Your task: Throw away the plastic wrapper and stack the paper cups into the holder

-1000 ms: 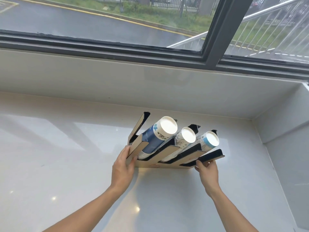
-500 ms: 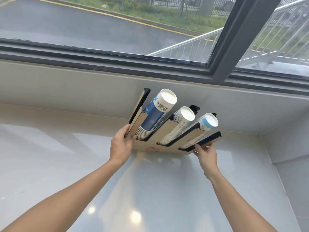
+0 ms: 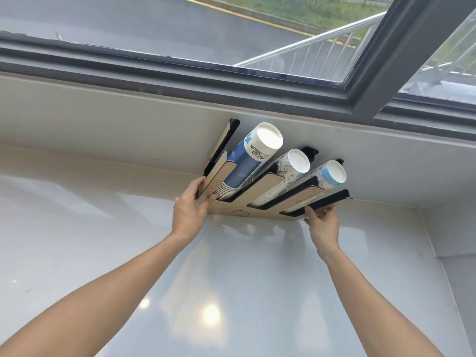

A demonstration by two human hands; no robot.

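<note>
A wooden cup holder (image 3: 268, 188) with black dividers leans tilted at the back of the white counter, its top ends against the wall below the window. Three stacks of paper cups lie in its slots: a wide blue stack (image 3: 247, 161) on the left, a patterned white stack (image 3: 286, 171) in the middle, and a light-blue patterned stack (image 3: 325, 176) on the right. My left hand (image 3: 189, 206) grips the holder's left front corner. My right hand (image 3: 323, 222) grips the right front corner under the last black divider. No plastic wrapper is in view.
The glossy white counter (image 3: 231, 279) stretches toward me and to the left. A low wall (image 3: 128, 124) and a dark window frame (image 3: 231, 78) rise behind the holder. A side wall (image 3: 453, 228) closes the counter on the right.
Both hands have pushed the holder with its cups away from me, across the counter to the back wall, and it now rests against the wall.
</note>
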